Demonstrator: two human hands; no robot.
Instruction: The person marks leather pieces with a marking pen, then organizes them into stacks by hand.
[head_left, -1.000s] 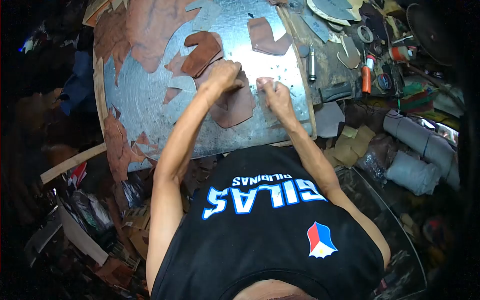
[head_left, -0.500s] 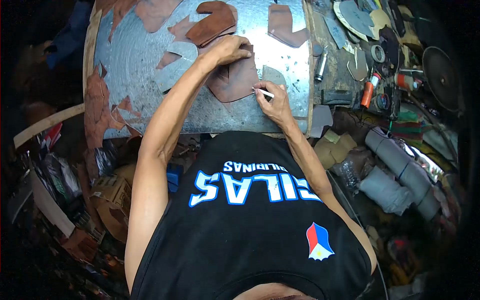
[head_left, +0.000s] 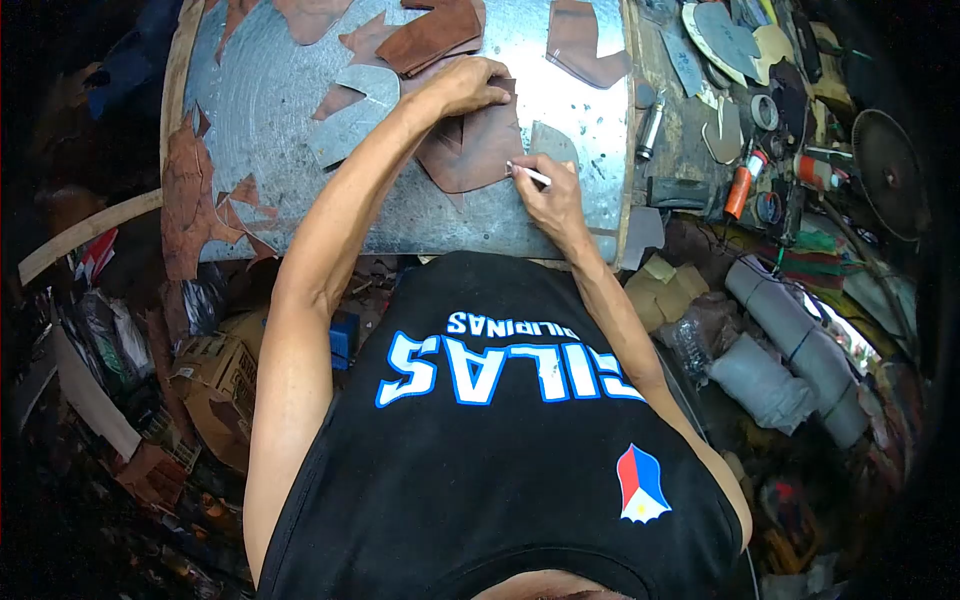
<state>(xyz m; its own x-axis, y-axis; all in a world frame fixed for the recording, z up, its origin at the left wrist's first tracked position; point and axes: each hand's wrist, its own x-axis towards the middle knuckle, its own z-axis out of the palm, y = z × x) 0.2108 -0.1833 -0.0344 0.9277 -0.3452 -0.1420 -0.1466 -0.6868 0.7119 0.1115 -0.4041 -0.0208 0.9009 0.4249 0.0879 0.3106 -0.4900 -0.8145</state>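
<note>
My left hand (head_left: 472, 86) rests with bent fingers on the upper part of a brown leather piece (head_left: 482, 150), holding it against the metal-topped table. In my right hand (head_left: 552, 195) is a slim white pen-like tool (head_left: 537, 177), pinched between thumb and fingers. Its tip meets the leather close to the lower right edge; whether it is a pen point or a blade is too small to tell. Just above my left hand lies a stack of curved brown leather pieces (head_left: 425, 45). A grey template (head_left: 550, 143) sits beside my right hand.
Another grey template (head_left: 375, 100) and leather offcuts (head_left: 190, 190) lie on the table's left side. Cut leather (head_left: 580, 45) is at the upper right. The wooden bench (head_left: 680, 165) on the right carries tape, an orange tube (head_left: 738, 192) and patterns. A cardboard box (head_left: 215, 385) stands below left.
The view has shifted slightly, so the table sits a little higher and farther right. Both hands stay in nearly the same places on the leather, the tool still at its right edge.
</note>
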